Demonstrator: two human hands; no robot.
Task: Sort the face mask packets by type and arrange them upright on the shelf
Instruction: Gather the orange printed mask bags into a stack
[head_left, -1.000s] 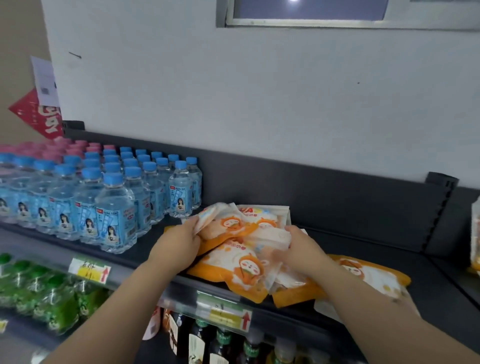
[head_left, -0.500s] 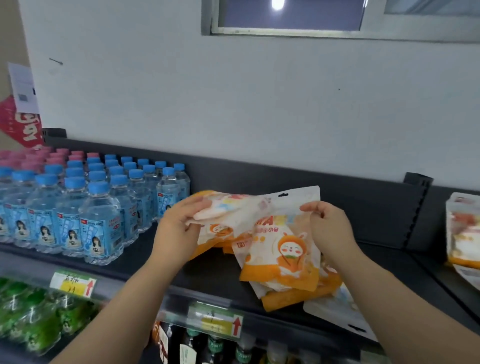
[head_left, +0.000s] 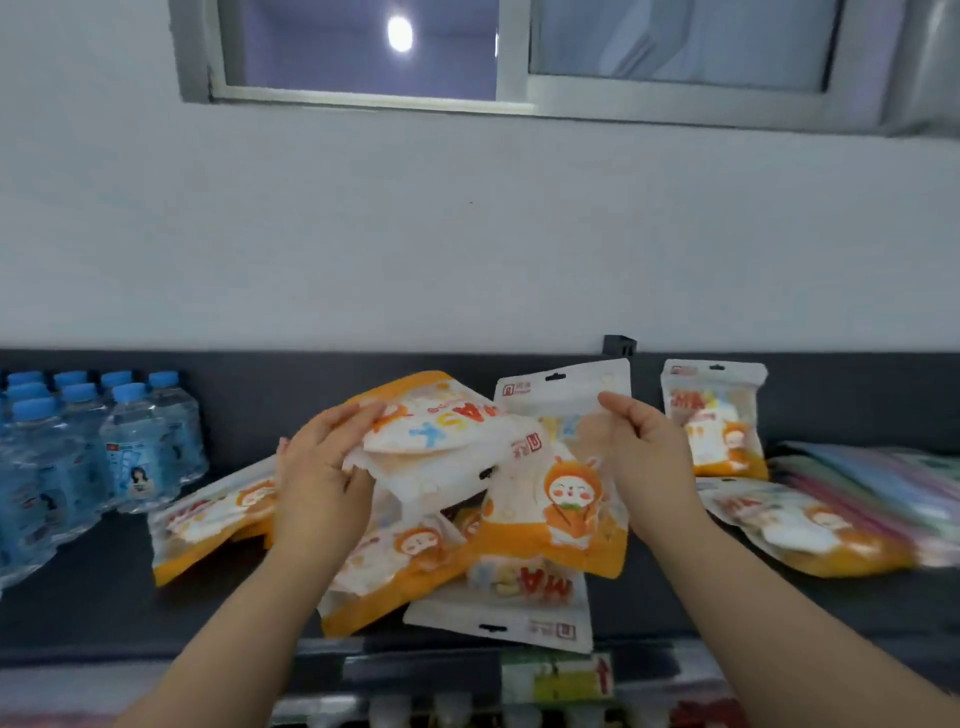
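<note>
Dark shelf (head_left: 78, 597) carries water bottles (head_left: 93, 457) at left and a heap of orange mask packets (head_left: 395, 571) lying flat at centre. Standing packet (head_left: 714, 415) rests against the back panel, right. Above the heap, left grip (head_left: 322, 483) clasps a tilted packet (head_left: 441, 436); right grip (head_left: 649, 457) pinches a hanging packet (head_left: 550, 509) near its top

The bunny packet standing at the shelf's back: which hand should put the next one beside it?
Probably the right hand: it pinches an upright packet close to the standing packet, while the left hand grips a tilted packet farther away.
</note>
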